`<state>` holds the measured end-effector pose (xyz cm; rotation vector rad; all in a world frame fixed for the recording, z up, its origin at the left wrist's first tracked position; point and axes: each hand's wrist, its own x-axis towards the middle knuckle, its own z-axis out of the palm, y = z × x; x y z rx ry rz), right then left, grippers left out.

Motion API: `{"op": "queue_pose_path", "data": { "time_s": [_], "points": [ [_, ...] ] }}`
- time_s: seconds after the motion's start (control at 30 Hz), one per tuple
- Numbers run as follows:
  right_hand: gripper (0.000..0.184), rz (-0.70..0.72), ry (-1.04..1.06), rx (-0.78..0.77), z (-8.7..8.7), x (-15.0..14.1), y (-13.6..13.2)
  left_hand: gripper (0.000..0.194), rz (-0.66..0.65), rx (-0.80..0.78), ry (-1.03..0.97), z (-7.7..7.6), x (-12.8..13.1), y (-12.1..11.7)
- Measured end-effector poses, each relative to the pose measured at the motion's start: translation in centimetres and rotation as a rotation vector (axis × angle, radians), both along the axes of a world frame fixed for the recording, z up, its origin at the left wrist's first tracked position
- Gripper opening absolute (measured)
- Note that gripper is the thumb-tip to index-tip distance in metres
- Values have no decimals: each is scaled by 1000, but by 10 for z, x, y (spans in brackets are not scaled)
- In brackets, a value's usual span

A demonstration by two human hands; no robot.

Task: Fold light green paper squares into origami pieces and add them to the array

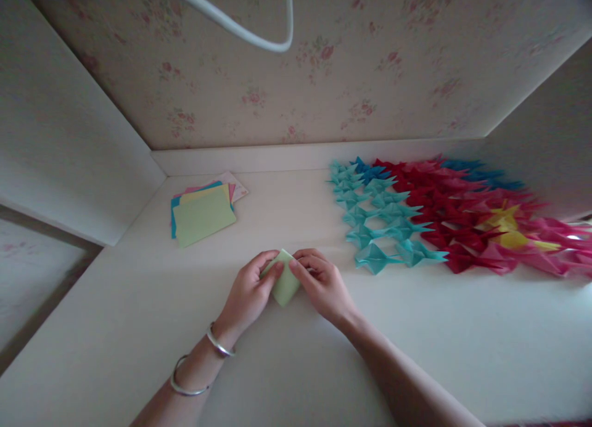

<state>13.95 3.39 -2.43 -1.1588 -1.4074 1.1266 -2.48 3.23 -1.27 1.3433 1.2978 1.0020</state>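
A folded piece of light green paper [285, 286] is pinched between my two hands, a little above or on the white table; I cannot tell which. My left hand [253, 285] grips its left edge, the thumb pressed on its face and the fingers behind. On the other side my right hand [324, 285] holds the upper right edge with thumb and fingers closed. The paper stands with a corner toward me, and its back is hidden. Two silver bangles [219, 342] circle my left wrist and forearm.
Folded paper cranes [377, 257] in turquoise, blue, red, pink and yellow stand in rows at the right. A stack of coloured paper sheets [206, 216], pale green on top, lies back left on the white table [287, 211]. A white curved tube [231, 26] hangs overhead.
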Motion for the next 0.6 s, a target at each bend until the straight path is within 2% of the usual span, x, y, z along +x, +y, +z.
{"op": "queue_pose_path", "data": {
  "time_s": [0.2,0.37,0.6],
  "points": [
    [28,19,53,-67,-2,0,-1,33,144,70,6,-1,-2,0],
    [30,-20,66,-140,-3,0,-4,44,137,71,92,1,-1,-2],
    [28,-102,94,-117,-10,-3,-2,47,138,38,78,0,-2,-1]
  ]
}}
